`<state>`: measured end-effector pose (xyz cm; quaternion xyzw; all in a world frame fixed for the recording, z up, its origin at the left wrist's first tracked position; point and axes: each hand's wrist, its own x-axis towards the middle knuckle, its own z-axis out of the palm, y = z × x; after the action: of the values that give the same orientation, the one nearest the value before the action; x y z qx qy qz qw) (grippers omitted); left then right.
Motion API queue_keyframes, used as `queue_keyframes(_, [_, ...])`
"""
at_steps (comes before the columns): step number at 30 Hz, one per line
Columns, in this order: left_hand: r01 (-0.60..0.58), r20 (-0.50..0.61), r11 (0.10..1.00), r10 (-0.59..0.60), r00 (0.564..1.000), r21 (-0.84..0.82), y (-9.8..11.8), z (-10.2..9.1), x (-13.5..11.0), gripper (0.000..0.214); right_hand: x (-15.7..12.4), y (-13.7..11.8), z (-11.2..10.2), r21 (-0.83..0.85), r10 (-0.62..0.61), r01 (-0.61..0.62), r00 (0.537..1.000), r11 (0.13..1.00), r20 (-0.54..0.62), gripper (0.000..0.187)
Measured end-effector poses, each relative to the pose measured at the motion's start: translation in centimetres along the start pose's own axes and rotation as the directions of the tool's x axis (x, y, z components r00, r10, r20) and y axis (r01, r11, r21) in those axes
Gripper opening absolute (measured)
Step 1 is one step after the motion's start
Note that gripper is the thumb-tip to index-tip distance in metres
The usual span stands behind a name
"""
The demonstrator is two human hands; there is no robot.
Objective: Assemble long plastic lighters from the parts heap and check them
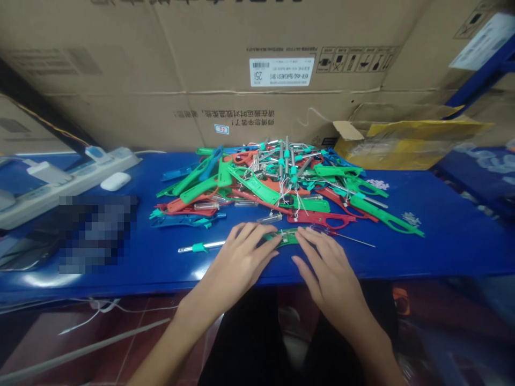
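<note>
A green gas lighter shell (293, 235) lies at the front of the blue table, with small pale parts in its hollow. From its left side a metal lighter tube (213, 245) with a teal collar sticks out past my left hand (246, 252). That hand has its fingers closed over the shell's left part, hiding much of it. My right hand (328, 260) presses its fingertips on the shell's right part, thumb a little apart. Just behind the right fingers lies a screwdriver (354, 240) with a purple handle, its thin shaft pointing right.
A pile of green, red and blue lighter shells (241, 185) with metal tubes and wires lies behind my hands. On the left are a power strip (72, 185), a white earphone case (115, 182) and a dark phone (36, 241). A yellow-taped carton (402, 142) stands back right.
</note>
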<state>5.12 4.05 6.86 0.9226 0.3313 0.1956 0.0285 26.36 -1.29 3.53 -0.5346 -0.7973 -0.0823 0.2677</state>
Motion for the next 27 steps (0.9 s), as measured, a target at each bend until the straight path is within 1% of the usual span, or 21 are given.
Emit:
queue_keyframes(3, [0.006, 0.008, 1.000, -0.006, 1.000, -0.010, 0.1, 0.0, 0.0, 0.030, 0.0, -0.1, 0.0, -0.007, 0.004, -0.004, 1.000, 1.000, 0.000, 0.040])
queue_keyframes(9, [0.006, 0.016, 1.000, -0.006, 1.000, 0.019, 0.1, 0.1, 0.0, 0.030, 0.1, -0.1, 0.0, -0.003, 0.000, 0.000, 1.000, 1.000, 0.011, 0.041])
queue_keyframes(14, [0.006, 0.000, 1.000, -0.006, 1.000, 0.029, 0.1, 0.3, -0.2, 0.029, -0.1, 0.1, 0.2, 0.010, 0.009, -0.010, 1.000, 1.000, 0.017, 0.041])
queue_keyframes(18, [0.003, -0.013, 0.999, -0.002, 1.000, 0.052, 0.0, 0.5, -0.3, 0.029, 0.4, 0.2, -0.4, 0.037, 0.024, -0.025, 0.999, 0.999, 0.026, 0.039])
queue_keyframes(21, [0.005, -0.014, 0.998, -0.004, 1.000, 0.057, 0.1, 0.4, -0.2, 0.028, 2.8, 0.0, -1.2, 0.068, 0.018, -0.019, 1.000, 0.997, 0.012, 0.037])
queue_keyframes(24, [0.027, -0.031, 0.999, -0.026, 0.999, 0.028, 0.2, 0.1, -0.2, 0.033, 7.3, -0.2, -1.6, 0.068, -0.034, 0.034, 0.999, 0.997, 0.002, 0.033])
queue_keyframes(26, [0.067, -0.071, 0.998, -0.068, 0.995, -0.017, 0.2, -0.1, -0.4, 0.041, 10.7, -0.2, -1.3, -0.003, -0.030, 0.030, 0.996, 1.000, 0.079, 0.031])
queue_keyframes(27, [0.096, -0.108, 0.994, -0.101, 0.989, -0.048, 0.1, -0.2, -0.6, 0.045, 12.4, -0.1, -1.0, -0.063, -0.029, 0.038, 0.990, 0.997, 0.137, 0.032])
